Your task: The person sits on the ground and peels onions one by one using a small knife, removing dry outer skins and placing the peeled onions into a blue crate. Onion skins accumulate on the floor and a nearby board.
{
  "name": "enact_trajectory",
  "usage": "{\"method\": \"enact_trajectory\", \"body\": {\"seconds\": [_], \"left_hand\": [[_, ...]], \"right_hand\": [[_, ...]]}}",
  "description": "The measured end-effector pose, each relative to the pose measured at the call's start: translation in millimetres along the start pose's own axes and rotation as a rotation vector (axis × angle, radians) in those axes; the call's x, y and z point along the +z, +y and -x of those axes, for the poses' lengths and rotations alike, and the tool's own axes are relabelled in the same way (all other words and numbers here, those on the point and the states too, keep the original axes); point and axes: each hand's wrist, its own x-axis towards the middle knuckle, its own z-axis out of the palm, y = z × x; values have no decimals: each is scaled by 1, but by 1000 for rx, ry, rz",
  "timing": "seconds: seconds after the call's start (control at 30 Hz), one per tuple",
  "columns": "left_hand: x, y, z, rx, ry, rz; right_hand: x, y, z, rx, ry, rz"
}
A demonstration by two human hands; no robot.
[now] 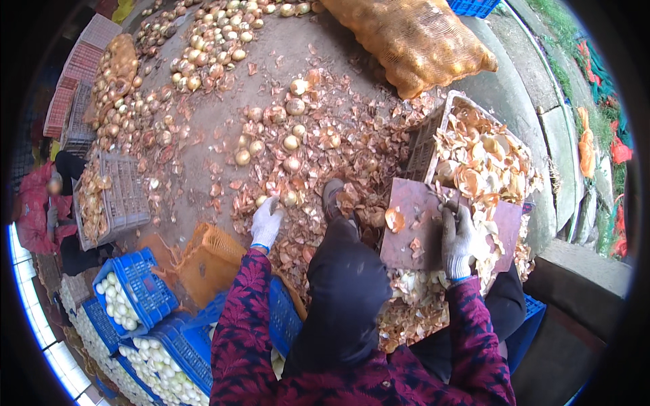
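My left hand [265,224], in a white knit glove, reaches down over the littered floor, close to a peel-strewn yellow onion [289,198]. I see nothing held in it. My right hand [459,238], in a glove with grey-stained fingers, is over a reddish-brown board [406,231] by my right leg. A small dark thing shows at its fingertips, too blurred to name. On the board lies a curved piece of onion skin [394,220]. More skins spill onto the board's far side from a heaped plastic crate [429,147].
An orange mesh sack of onions [421,48] lies ahead. Loose onions [223,45] spread across the floor. Blue crates of peeled onions [147,286] stand at my left, beside an empty-looking orange mesh bag [208,259]. Another person [43,208] sits at far left behind a grey crate [124,188].
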Motion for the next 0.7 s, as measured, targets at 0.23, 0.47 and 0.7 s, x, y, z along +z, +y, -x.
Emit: {"method": "enact_trajectory", "body": {"seconds": [0.23,0.47,0.7], "left_hand": [[-4,68,-88,217,102,-2],[-21,103,-193,269,261,-292],[-10,171,-274,331,239,-585]], "right_hand": [[3,3,4,78,2,-94],[-1,7,9,228,-15,-200],[-13,-12,9,319,-31,-122]]}}
